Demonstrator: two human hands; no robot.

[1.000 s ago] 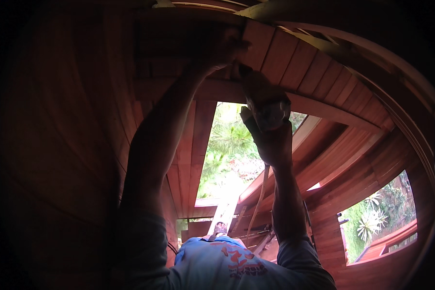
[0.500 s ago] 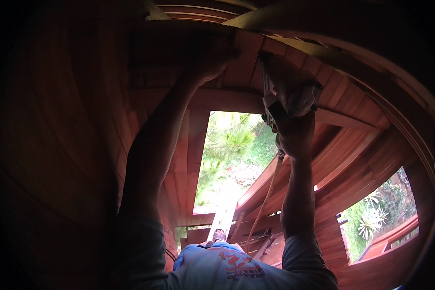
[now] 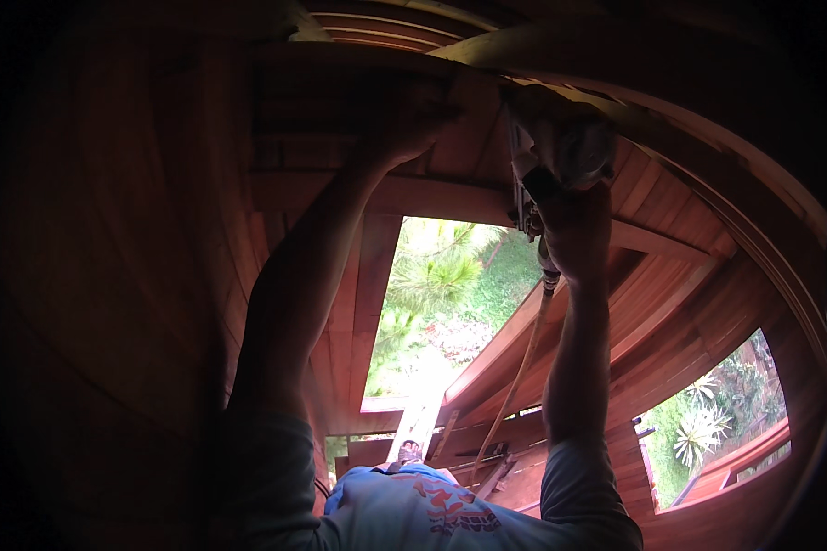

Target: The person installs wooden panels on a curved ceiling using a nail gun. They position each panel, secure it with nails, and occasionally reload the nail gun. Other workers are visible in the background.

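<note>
Raised at the upper right, my right hand (image 3: 576,230) is closed around the handle of an air nail gun (image 3: 570,138). Its nose end points up toward the wooden boards near the top, and a thin hose (image 3: 522,367) hangs from the handle end. To the left, my left hand (image 3: 402,133) reaches up against the dark reddish planks (image 3: 476,115), its fingers stretched toward the right. Shadow hides much of that hand, and I see nothing held in it. The contact between the tool's tip and the wood is too dark to make out.
A bright window opening (image 3: 441,303) lies below my hands, with plants outside. Another opening (image 3: 717,422) is at the lower right. Curved beams (image 3: 708,138) cross overhead. Far below, a foot (image 3: 410,451) rests on a narrow pale plank (image 3: 420,413).
My right hand has moved up and slightly right with the nail gun, and the hose has followed. My left hand stays at nearly the same place on the planks.
</note>
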